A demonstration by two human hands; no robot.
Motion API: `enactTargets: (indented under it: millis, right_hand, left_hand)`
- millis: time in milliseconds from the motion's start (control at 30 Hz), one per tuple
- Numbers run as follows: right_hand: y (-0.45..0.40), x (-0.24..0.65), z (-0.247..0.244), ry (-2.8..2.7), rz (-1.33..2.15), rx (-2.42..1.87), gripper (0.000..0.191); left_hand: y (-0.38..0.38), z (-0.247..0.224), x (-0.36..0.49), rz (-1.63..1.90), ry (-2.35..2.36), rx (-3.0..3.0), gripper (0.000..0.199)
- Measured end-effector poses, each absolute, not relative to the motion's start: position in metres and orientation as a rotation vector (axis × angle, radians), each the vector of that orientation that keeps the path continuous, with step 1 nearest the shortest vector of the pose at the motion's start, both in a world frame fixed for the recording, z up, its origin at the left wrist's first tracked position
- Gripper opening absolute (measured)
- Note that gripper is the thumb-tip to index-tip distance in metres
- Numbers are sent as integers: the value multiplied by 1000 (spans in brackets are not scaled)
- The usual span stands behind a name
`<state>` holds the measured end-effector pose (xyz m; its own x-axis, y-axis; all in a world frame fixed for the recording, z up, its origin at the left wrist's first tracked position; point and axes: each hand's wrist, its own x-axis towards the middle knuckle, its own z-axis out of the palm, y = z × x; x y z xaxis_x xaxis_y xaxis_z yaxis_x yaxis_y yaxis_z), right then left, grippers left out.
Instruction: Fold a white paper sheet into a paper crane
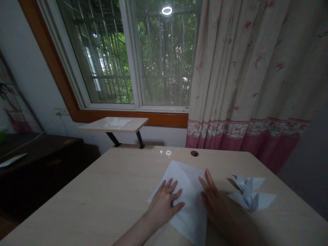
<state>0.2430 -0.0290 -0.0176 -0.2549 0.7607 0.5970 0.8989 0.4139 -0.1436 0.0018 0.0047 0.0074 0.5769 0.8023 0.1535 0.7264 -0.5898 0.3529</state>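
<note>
A sheet of white paper (189, 194) lies on the desk in front of me, with faint crease lines across it. My left hand (166, 200) rests on its left part, fingers spread and palm down. At the paper's right edge is my right hand (211, 196), its fingers stretched out and touching or just over the border. Neither hand grips anything. To the right of my right hand sit two folded paper figures (249, 193) with pointed wings, close together.
The light wood desk (115, 191) has a round cable hole (194, 153) near its back edge. A small raised shelf (102, 125) at the back left bears some white paper (119, 122). Behind are a barred window (164, 61) and a curtain (230, 85). A dark cabinet (38, 147) stands left.
</note>
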Motion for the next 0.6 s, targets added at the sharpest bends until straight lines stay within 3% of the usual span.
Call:
enactTargets:
  millis: [333, 600]
  right_hand:
    - [-47, 238, 24, -2058, 76, -1544, 48]
    - [-51, 235, 28, -1905, 252, -1669, 59]
  left_hand:
    - [-3, 17, 8, 388, 1383, 2498, 52]
    - [-12, 8, 11, 385, 1295, 2462, 102]
